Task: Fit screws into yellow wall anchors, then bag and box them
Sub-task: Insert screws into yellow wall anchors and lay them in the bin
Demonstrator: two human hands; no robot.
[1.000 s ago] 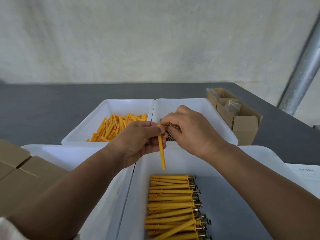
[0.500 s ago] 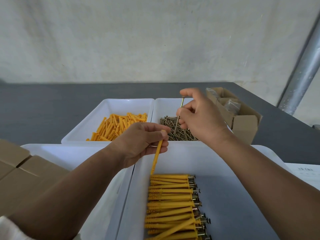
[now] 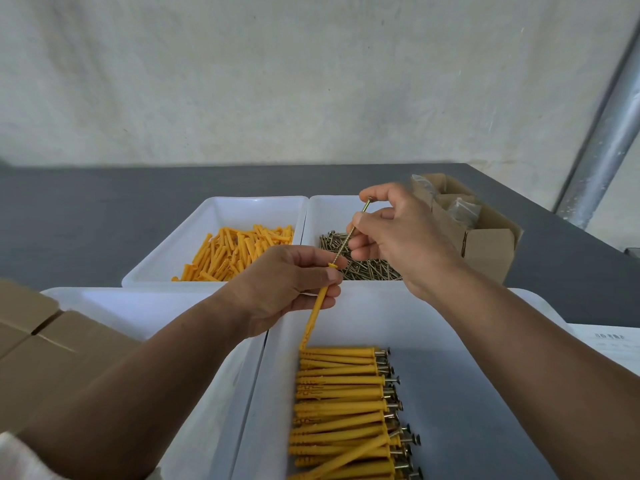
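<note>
Change: the right hand has come up out of the screw tray with one screw and carried it to the anchor. Half a second ago the screw stood clear above; now its tip meets the anchor's collar.
Right hand: pinches the screw, forefinger by the head, thumb and other fingers on the shank.
Left hand: curled round the anchor just under the collar, thumb on top.
Anchor: slanted more than a second ago, collar up and away, point down over the near tray, just beside the top of the finished row.
Screw: in line with the anchor, head high. Whether the tip is already inside the mouth I cannot tell.
Trays: the anchor tray and the screw tray sit side by side at mid-worktop; the near tray is at the near edge.
Box: by the right edge, beside the screw tray, bags in it.
Meaning: picking is done and fitting begins. The screw next wants pushing down the bore. Bagging and boxing look some way off.
</note>
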